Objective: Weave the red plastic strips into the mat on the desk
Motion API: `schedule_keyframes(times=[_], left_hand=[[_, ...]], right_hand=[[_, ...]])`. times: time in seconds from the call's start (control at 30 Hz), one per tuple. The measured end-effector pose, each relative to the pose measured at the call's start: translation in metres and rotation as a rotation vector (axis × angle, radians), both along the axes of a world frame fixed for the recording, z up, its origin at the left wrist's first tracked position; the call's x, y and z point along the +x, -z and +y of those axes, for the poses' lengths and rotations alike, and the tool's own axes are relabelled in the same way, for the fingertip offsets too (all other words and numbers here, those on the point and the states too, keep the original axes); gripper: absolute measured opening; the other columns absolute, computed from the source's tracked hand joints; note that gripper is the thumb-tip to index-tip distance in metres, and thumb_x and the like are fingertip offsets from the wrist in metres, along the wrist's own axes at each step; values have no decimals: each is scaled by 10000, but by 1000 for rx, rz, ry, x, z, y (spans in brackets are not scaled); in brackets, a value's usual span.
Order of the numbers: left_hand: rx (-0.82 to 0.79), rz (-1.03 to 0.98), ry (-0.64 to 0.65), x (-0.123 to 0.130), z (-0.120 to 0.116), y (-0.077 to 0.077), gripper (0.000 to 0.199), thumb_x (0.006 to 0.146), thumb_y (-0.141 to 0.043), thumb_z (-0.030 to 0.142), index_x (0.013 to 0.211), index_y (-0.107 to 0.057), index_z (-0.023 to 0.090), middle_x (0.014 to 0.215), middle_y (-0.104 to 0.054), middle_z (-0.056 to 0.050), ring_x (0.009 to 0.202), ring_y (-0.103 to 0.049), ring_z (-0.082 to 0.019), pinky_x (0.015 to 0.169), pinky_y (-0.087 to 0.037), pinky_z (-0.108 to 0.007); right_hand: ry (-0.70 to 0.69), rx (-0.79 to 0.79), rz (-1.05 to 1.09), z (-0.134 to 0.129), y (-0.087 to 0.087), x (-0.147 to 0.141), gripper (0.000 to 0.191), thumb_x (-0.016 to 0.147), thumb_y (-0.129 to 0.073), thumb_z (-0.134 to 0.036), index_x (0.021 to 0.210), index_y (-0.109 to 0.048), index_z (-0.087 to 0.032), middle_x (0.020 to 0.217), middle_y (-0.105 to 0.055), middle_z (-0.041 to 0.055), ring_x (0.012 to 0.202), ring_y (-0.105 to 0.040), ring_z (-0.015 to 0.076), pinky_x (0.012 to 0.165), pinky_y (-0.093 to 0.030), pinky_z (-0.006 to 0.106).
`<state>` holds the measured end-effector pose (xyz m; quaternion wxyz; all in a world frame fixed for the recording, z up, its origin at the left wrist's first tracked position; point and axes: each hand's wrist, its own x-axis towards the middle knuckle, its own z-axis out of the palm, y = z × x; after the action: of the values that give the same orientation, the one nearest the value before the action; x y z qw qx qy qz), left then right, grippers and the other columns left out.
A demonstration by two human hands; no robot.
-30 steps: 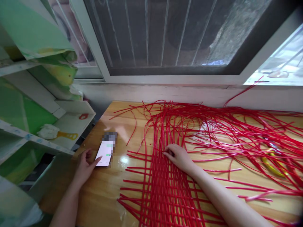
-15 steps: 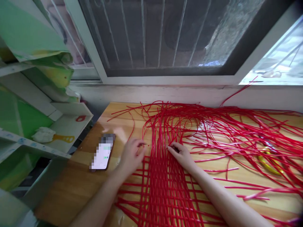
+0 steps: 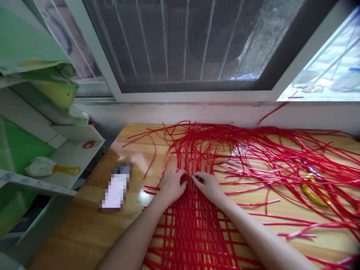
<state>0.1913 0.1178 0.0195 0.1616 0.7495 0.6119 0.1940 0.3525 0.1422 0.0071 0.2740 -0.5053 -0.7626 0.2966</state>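
Observation:
A woven mesh of red strips (image 3: 194, 232) lies on the wooden table, its long loose ends spreading toward the window. At the mesh's upper end, my left hand (image 3: 173, 184) rests over the strips on the left, thumb and fingers curled close around something I cannot make out. Just to its right, my right hand (image 3: 207, 186) has its thumb and fingertips pinched at the strips in the middle; what lies between them is too small to name. A narrow gap with upright red strips separates the two hands.
A phone (image 3: 116, 187) lies on the table at left. Yellow-handled pliers (image 3: 315, 191) sit under tangled loose strips (image 3: 281, 153) at right. A white shelf (image 3: 75, 150) stands left of the table, and a window frame (image 3: 197, 96) runs behind it.
My left hand has moved right, from beside the mesh onto its strips, close to my right hand. The view has shifted slightly, and my right hand stays at the strips.

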Motion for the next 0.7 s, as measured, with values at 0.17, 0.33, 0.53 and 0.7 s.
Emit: schedule_keyframes(times=[0.17, 0.33, 0.53, 0.7], left_hand=[[-11, -14, -14, 2, 4, 0, 308, 726, -536, 251, 1033, -520, 255, 961, -536, -35, 946, -479, -199, 839, -360, -350], [15, -28, -48, 10, 2, -2, 342, 699, -546, 293, 1032, -492, 236, 987, -529, -36, 945, -468, -205, 831, -358, -343], [23, 12, -81, 14, 4, 1, 248, 720, -517, 239, 966, -537, 254, 931, -518, -30, 940, -463, -196, 827, -346, -335], [14, -19, -115, 11, 8, 1, 221, 765, -505, 290, 973, -573, 258, 914, -523, -42, 933, -471, -205, 824, -344, -355]], right_hand=[[17, 7, -56, 0, -2, -1, 232, 785, -412, -297, 700, -594, -181, 612, -588, 11, 566, -526, 141, 543, -352, 234], [21, 15, -89, 1, -1, -1, 214, 769, -415, -274, 692, -591, -181, 614, -589, 12, 567, -525, 142, 541, -342, 232], [15, 42, -100, 1, -1, -1, 206, 771, -410, -263, 675, -573, -182, 612, -580, 9, 561, -511, 133, 531, -328, 226], [15, 45, -90, 0, -1, -2, 227, 792, -403, -296, 677, -566, -188, 602, -570, 4, 553, -506, 134, 524, -332, 229]])
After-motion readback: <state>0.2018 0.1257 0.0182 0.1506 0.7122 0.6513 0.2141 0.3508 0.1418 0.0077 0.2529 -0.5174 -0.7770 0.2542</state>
